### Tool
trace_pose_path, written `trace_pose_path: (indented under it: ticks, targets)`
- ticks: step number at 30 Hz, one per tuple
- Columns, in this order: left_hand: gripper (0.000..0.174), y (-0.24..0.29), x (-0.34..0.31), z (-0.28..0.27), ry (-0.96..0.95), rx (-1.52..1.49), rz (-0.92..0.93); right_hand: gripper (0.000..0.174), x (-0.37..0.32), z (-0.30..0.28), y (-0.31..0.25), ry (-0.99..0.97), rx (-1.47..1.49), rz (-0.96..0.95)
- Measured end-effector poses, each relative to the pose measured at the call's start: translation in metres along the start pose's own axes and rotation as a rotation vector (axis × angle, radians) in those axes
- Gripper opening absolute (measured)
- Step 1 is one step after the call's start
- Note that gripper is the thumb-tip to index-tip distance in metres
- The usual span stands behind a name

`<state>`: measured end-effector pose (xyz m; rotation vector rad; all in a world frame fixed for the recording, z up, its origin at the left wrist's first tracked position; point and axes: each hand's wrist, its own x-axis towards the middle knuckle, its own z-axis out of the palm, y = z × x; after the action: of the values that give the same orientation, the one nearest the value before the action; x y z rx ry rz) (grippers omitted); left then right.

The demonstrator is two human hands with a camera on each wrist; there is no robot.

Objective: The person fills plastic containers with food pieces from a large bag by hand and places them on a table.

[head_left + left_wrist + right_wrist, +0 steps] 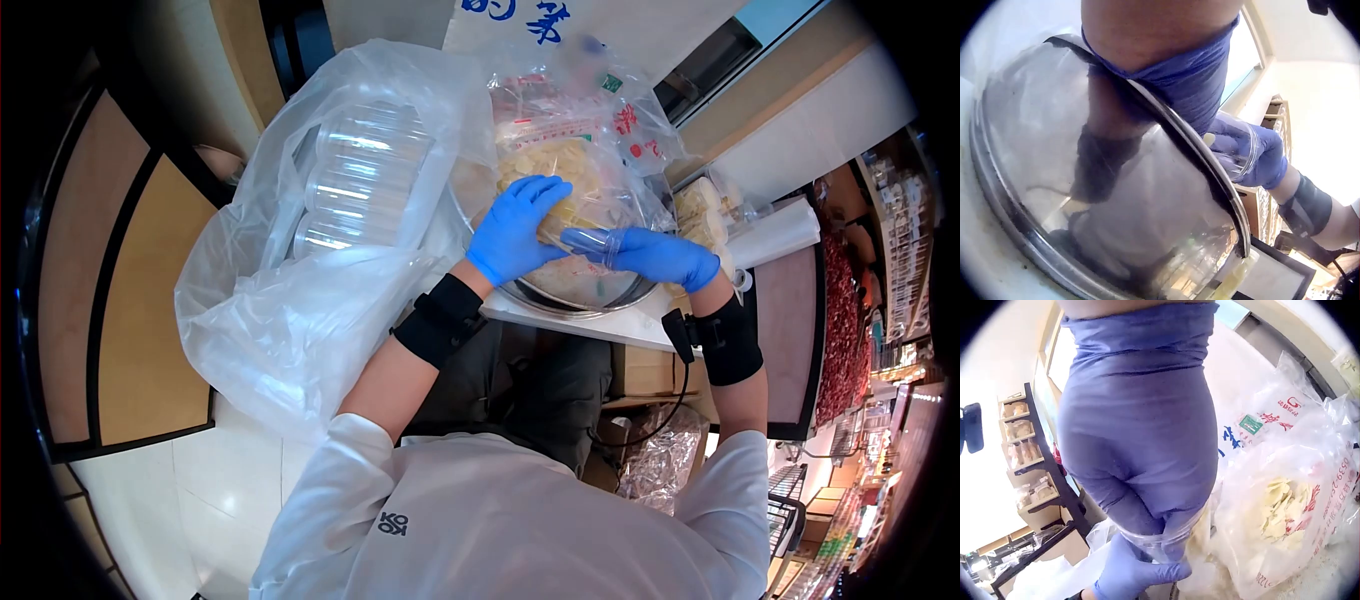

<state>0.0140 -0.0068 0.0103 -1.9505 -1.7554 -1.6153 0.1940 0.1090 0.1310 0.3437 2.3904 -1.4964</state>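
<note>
My blue-gloved left hand (518,228) reaches over the rim of a shiny metal bowl (1129,206), its fingers at the yellowish chips (545,165) in a clear printed bag. Its thumb and index finger stand apart. My right hand (665,258), gloved in blue too, holds a clear plastic cup (1249,150) over the bowl's right side. Right-hand fingers show through the cup's wall. In the right wrist view the left hand (1138,569) lies right by the cup's rim. The bag of chips (1285,512) sits just beyond both hands.
A large translucent bag (270,310) with nested clear cups (370,170) lies left of the bowl. To the right are packs of pale food (705,215) and a white plastic roll (775,235). A sign with blue writing (545,25) stands behind.
</note>
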Motion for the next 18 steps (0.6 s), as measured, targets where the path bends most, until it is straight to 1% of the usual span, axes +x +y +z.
trace_pose_path:
  ticks: [2, 3, 5, 6, 8, 9, 11, 12, 14, 15, 17, 18]
  targets:
    - [0.078, -0.001, 0.001, 0.0, 0.001, -0.008, 0.007, 0.047, 0.002, 0.002, 0.007, 0.044, 0.009, 0.019]
    - [0.078, -0.002, 0.001, 0.0, 0.003, -0.033, -0.021, 0.047, 0.001, 0.002, 0.008, 0.046, 0.007, 0.017]
    - [0.078, -0.002, 0.002, 0.0, 0.01, -0.058, -0.047, 0.048, -0.002, 0.0, 0.011, 0.227, 0.194, -0.078]
    - [0.078, -0.002, 0.002, 0.0, 0.005, -0.071, -0.062, 0.048, -0.004, -0.002, 0.013, 0.226, 0.192, -0.079]
    - [0.078, -0.001, 0.001, 0.0, -0.003, -0.084, -0.077, 0.044, -0.007, -0.004, 0.017, 0.146, -0.035, -0.106]
    - [0.078, 0.002, 0.001, -0.001, -0.008, -0.066, -0.074, 0.044, -0.008, -0.002, 0.015, 0.148, -0.035, -0.106]
    - [0.078, 0.002, 0.001, -0.001, -0.015, -0.048, -0.069, 0.039, -0.009, 0.006, 0.008, 0.112, -0.259, -0.098]
    - [0.078, 0.001, 0.001, -0.001, -0.009, -0.038, -0.045, 0.039, -0.008, 0.008, 0.008, 0.114, -0.258, -0.098]
    - [0.078, 0.0, 0.001, 0.0, -0.005, -0.026, -0.019, 0.037, -0.005, 0.01, 0.009, 0.124, -0.403, -0.047]
    - [0.079, -0.001, 0.001, 0.0, -0.002, -0.038, -0.032, 0.037, -0.006, 0.011, 0.008, 0.125, -0.403, -0.049]
    - [0.08, -0.002, 0.001, 0.0, 0.002, -0.046, -0.044, 0.034, -0.008, 0.011, 0.005, 0.37, -0.136, -0.156]
    - [0.08, -0.001, 0.001, 0.0, 0.015, -0.07, -0.09, 0.034, -0.009, 0.009, 0.007, 0.37, -0.137, -0.157]
